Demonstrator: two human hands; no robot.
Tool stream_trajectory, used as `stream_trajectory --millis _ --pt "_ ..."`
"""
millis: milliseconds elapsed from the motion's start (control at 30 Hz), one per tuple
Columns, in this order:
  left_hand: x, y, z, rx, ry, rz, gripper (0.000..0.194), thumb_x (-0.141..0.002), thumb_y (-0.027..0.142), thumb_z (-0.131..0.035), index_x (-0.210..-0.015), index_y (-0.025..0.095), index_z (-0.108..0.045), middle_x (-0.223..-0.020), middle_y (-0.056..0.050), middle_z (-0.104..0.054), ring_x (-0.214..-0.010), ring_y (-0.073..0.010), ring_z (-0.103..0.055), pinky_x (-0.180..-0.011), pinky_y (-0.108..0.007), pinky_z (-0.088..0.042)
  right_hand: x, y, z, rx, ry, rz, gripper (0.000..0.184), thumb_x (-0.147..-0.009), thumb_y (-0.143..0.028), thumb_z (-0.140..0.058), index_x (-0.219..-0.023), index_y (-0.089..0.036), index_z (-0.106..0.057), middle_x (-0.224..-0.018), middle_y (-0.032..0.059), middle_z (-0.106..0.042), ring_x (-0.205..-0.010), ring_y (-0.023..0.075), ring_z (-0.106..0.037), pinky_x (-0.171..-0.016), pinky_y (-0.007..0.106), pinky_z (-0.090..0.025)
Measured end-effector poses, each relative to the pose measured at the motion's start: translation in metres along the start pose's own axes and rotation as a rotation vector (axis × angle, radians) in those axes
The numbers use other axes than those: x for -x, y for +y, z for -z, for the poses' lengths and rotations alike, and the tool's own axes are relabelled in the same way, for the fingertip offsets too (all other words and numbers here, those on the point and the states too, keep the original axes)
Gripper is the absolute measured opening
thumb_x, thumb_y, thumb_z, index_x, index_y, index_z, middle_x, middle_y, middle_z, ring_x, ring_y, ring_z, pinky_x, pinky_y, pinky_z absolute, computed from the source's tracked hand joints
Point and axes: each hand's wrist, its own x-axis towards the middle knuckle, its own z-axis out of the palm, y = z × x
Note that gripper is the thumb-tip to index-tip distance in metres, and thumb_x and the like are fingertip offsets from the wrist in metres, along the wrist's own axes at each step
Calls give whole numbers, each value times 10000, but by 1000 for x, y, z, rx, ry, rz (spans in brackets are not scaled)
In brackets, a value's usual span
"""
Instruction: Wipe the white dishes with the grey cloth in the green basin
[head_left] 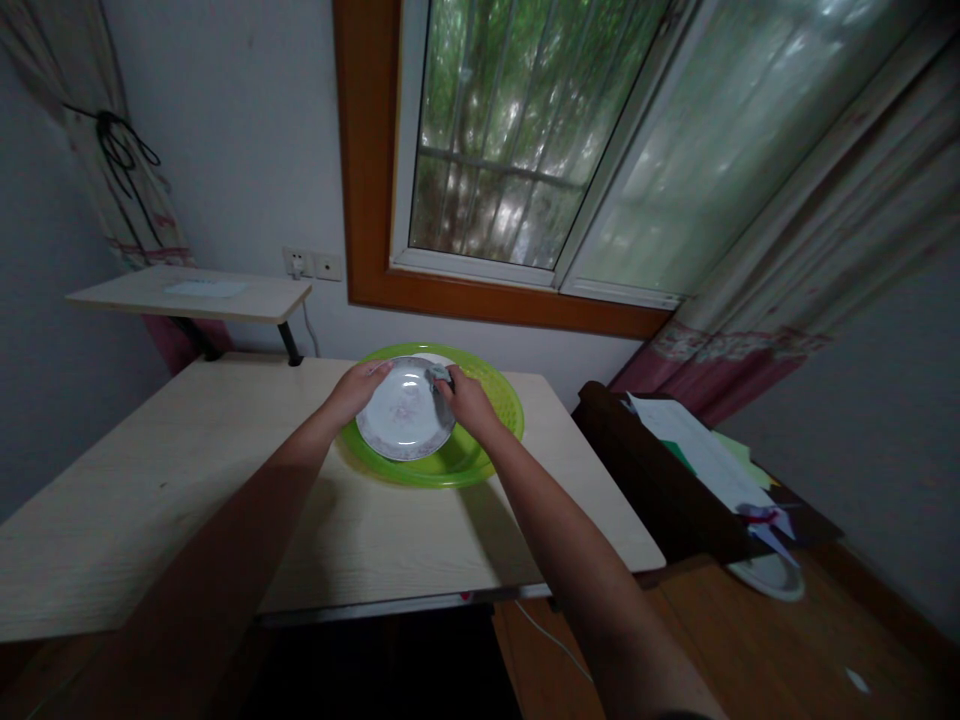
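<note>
Left hand [358, 392]'s got the plate [405, 410] gripped by its rim, right hand [469, 400]'s pinching a greyish cloth [439, 373] against it.

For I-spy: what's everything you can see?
Plate: one, white, over basket
Cloth: one, greyish, plate's upper right
Basket: one, green, on table
Table: one, pale, below
Shelf: one, pale, table's left
Papers: several, white and green, shelf and right
Cover: one, brown, under papers
Ribbon: one, purple, beside papers
Dish: one, white, lower right
Sockets: two, white, wall
Window: one, brown-framed, behind
Curtains: two, cream and pink, beside window
Left hand: one, bare, plate's left
Right hand: one, bare, plate's right
</note>
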Motion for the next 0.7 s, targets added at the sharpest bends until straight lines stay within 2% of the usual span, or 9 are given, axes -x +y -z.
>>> stream_trajectory --millis 100,233,400,700 --pt "-1 -1 0 -47 -21 -2 531 -795 577 -627 -1094 154 -745 -1021 -119 -771 -972 -294 -698 -913 -417 -535 2 0 -4 37 11 -10 193 -1000 -315 -530 -1142 -210 -609 -987 112 -754 -869 255 -693 -757 301 -463" --pt "-2 -1 -1 -94 -7 14 475 -788 492 -624 -1104 161 -751 -1053 -118 -769 -970 -295 -704 -927 -423 -534 5 1 -5 38 20 -4 195 -997 -308 -530 -1150 -210 -601 -1009 119 -752 -893 261 -693 -778 307 -466" --pt "-1 0 -2 -100 -2 18 482 -793 482 -607 -1114 152 -749 -1065 -130 -766 -973 -301 -705 -931 -430 -530 8 4 -5 -30 25 -3 201 -978 -292 -543 -1153 -218 -607 -1002 95 -750 -899 254 -692 -799 315 -480" --pt "0 0 -3 -59 -23 55 436 -739 447 -666 -1047 150 -746 -1015 -138 -764 -947 -305 -706 -910 -436 -534 11 12 -6 -189 21 41 321 -927 -223 -549 -1246 -217 -587 -1125 85 -736 -1017 248 -679 -912 358 -507"
